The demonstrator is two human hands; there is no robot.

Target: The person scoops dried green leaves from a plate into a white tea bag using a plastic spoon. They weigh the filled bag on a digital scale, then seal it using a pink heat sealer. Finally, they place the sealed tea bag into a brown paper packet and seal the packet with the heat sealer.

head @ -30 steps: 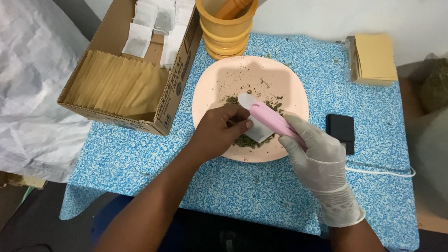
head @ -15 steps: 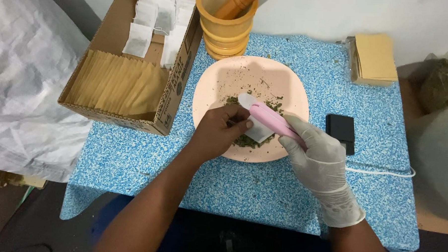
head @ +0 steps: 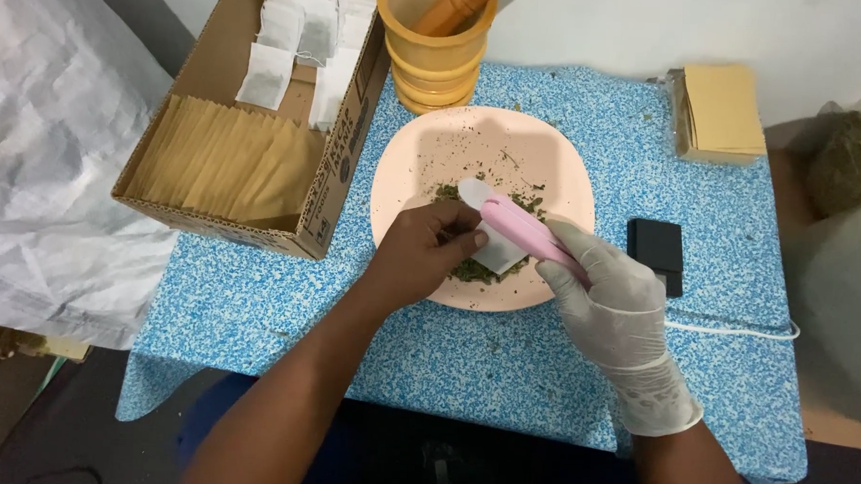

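Observation:
A pale pink plate (head: 433,156) lies on the blue speckled table, with a small heap of dried green herbs (head: 477,268) on it. My bare left hand (head: 421,251) pinches a small white sachet (head: 503,252) over the herbs. My right hand (head: 615,296), in a white glove, grips a pink scoop (head: 521,231) whose clear tip points at the sachet's mouth.
A cardboard box (head: 233,159) at the left holds tan envelopes and white sachets. A yellow mortar with pestle (head: 437,42) stands behind the plate. A stack of tan envelopes (head: 723,111), a small black device (head: 656,252) with a white cable, and a bag of herbs (head: 848,161) are at the right.

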